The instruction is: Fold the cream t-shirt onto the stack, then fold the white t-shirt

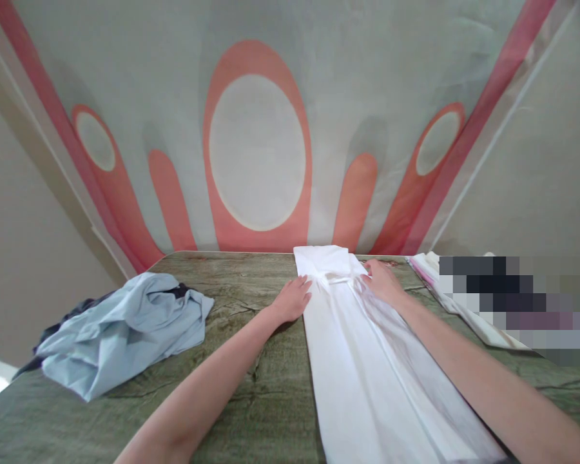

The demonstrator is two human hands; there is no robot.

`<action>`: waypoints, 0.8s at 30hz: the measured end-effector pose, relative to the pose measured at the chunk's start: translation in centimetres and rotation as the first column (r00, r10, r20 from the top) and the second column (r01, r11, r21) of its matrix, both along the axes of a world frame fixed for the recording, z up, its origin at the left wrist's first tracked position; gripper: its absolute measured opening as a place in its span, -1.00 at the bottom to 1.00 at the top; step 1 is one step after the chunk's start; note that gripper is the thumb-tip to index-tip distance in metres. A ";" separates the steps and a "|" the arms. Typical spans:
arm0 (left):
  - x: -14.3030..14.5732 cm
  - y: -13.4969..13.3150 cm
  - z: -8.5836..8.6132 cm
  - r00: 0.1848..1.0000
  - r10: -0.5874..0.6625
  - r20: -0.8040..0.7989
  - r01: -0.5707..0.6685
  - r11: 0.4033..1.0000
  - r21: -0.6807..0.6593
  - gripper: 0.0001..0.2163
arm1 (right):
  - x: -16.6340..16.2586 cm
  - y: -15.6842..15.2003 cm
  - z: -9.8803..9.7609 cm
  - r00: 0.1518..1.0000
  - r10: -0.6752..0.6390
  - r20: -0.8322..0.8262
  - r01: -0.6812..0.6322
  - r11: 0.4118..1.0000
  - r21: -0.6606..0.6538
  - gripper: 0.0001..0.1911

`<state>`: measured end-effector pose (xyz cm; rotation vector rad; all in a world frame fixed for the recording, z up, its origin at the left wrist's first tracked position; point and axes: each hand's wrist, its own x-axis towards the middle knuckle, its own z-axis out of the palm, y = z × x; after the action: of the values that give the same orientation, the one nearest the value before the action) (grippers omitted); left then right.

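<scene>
A long white garment (348, 361) lies lengthwise on the table, its far end folded over into a flat panel near the back edge. Gathered creases run across it just below that panel. My left hand (292, 299) rests at the garment's left edge, fingers spread, with the fingertips touching the cloth. On the opposite edge, my right hand (383, 281) has its fingers bent in and closed on the cloth beside the gathers. Some of the right fingertips are hidden by the hand and fabric.
To the left, a crumpled light blue garment (125, 335) lies over dark cloth (72, 314). A stack of folded clothes (444, 296) sits at the right, partly pixelated. The table (251, 386) has a green wood-grain surface. Behind it stands a wall with a coral pattern (258, 241).
</scene>
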<state>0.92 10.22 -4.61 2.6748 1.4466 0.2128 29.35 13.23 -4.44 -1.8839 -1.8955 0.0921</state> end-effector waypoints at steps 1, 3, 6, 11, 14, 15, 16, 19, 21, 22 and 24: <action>-0.3 -0.5 0.1 1.000 -0.002 0.007 0.002 1.000 0.005 -0.57 | -0.8 -0.8 0.2 0.998 0.056 -0.001 -0.056 0.998 -0.012 -0.79; -0.7 -1.5 0.3 1.000 -0.001 0.020 0.001 1.000 0.012 -0.56 | -2.6 -2.5 0.4 0.986 0.164 -0.027 -0.165 0.984 -0.063 -0.85; -0.7 -3.1 0.6 1.000 0.017 0.025 -0.018 1.000 0.011 -0.54 | -5.5 -4.5 0.4 0.969 0.242 -0.054 -0.246 0.965 -0.095 -0.72; -0.5 -5.0 0.7 0.999 0.032 -0.014 -0.032 0.999 0.036 -0.52 | -8.5 -6.7 0.1 0.971 0.233 -0.059 -0.239 0.962 -0.135 -0.60; -0.5 -5.8 0.4 0.999 0.040 -0.024 -0.038 0.996 0.084 -0.51 | -9.1 -7.5 0.1 0.974 0.226 -0.032 -0.228 0.967 -0.111 -0.64; -0.5 -6.0 0.4 0.999 0.047 -0.023 -0.045 0.994 0.101 -0.51 | -9.1 -7.7 0.1 0.973 0.230 -0.034 -0.232 0.967 -0.103 -0.66; -0.5 -6.2 0.3 0.998 0.055 -0.021 -0.052 0.992 0.116 -0.51 | -9.1 -7.8 0.1 0.971 0.236 -0.043 -0.239 0.966 -0.093 -0.67; -0.4 -6.5 0.3 0.997 0.072 -0.008 -0.070 0.989 0.129 -0.50 | -8.9 -7.8 0.0 0.966 0.240 -0.101 -0.247 0.967 -0.064 -0.70; -0.3 -6.6 0.5 0.997 0.073 0.002 -0.073 0.990 0.122 -0.49 | -8.8 -7.7 -0.2 0.965 0.225 -0.137 -0.235 0.970 -0.062 -0.72; -0.3 -6.7 0.6 0.997 0.072 0.007 -0.073 0.990 0.120 -0.49 | -8.7 -7.7 -0.3 0.965 0.214 -0.150 -0.225 0.972 -0.063 -0.72; -0.2 -6.8 0.7 0.998 0.068 0.009 -0.069 0.991 0.115 -0.50 | -8.5 -7.6 -0.5 0.966 0.201 -0.162 -0.212 0.976 -0.054 -0.74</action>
<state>0.69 3.42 -3.86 2.7129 1.5723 0.3179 20.80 5.65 -4.95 -1.6631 -1.9966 0.3674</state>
